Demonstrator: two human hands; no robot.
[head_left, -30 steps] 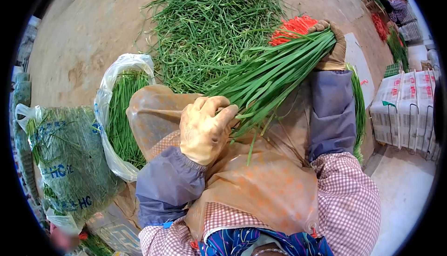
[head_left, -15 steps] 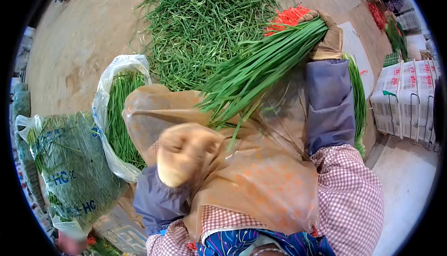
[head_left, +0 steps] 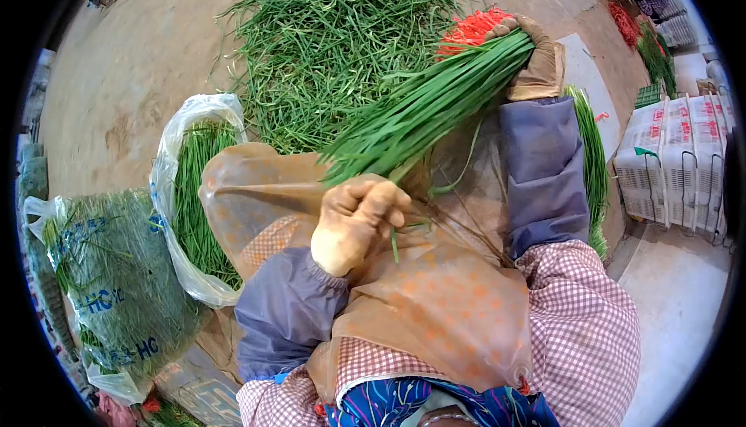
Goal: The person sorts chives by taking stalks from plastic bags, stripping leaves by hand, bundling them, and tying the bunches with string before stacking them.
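One bunch of green stalks [head_left: 443,101] is within the right fingers [head_left: 503,27], pressed together around its far end; the left fingers [head_left: 381,198] are curled at its near tips, a stray blade [head_left: 395,245] just below them. I judge the step in hand as picking at loose blades; the next move calls for a firm right hold. Knuckles hide any left pinch, so I cannot tell.

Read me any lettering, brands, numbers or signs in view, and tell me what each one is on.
"HC", printed twice in blue on the filled plastic bag; the characters beside it are too blurred.
Red print on the white crates: too small.
Blue marks on the open bag: unreadable.
No numbers I can make out.
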